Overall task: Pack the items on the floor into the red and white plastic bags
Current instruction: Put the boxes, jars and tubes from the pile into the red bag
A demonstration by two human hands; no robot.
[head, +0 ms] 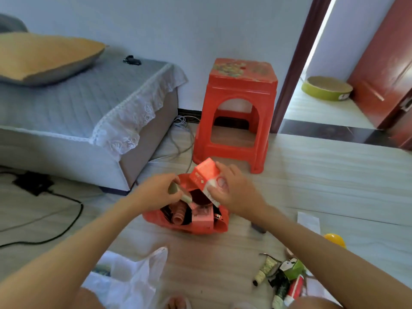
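Pale floorboards carry a white plastic bag (131, 279) nearest, tubes (283, 277) beside it. Beyond, the red plastic bag (189, 224) gapes; left hand (156, 190) pinches its rim, right hand (234, 192) grips a red-and-white box (205, 177) above. Red stool (238, 112) behind.

Pale wall (178, 25), striped floor (323, 175), red stool (238, 90), grey bed (66, 108)

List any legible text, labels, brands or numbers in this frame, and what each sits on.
None can be read.
Red and white cardboard carton in the right hand: pale printed marks, too blurred.
Pink box inside the red plastic bag: print blurred.
Green and white carton and the tubes beside it: print too small.
Red plastic stool: floral pattern only, no words.
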